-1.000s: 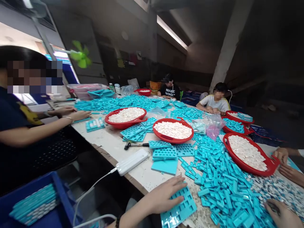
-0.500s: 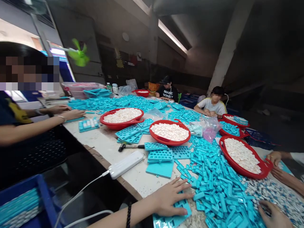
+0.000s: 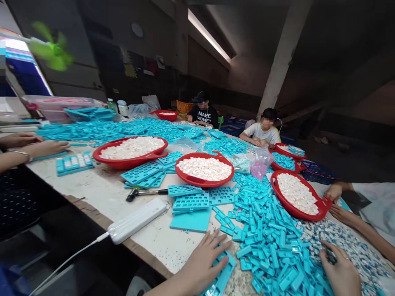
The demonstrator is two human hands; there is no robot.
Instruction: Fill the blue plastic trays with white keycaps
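Two co-worker's hands (image 3: 46,149) rest at the left edge of the tabletop (image 3: 92,185), just beside a teal tray of white pieces (image 3: 74,163). Along the near edge lie a white power bank (image 3: 137,220) with its cable and, farther in, a small black-handled hammer (image 3: 145,192). Three red basins (image 3: 129,162) heaped with white pieces stand across the middle, and a stack of teal molds (image 3: 191,202) sits on a flat teal plate (image 3: 189,220) between the first two and the near edge.

At the near edge, the person's left hand (image 3: 200,265) lies open on a teal mold (image 3: 224,273), not gripping it: the palm is down and the fingers are spread wide. That spread is a sound way to work, since it presses evenly and keeps the mold flat against the tabletop. To the right, the right hand (image 3: 341,273) is also open, its fingers lightly curled at the edge of a mound of loose teal bars (image 3: 268,246) and a scatter of small white-and-teal bits (image 3: 342,246) — nothing shows held between them. Farther right, a co-worker's two hands (image 3: 338,213) reach in from the right edge of the tabletop.
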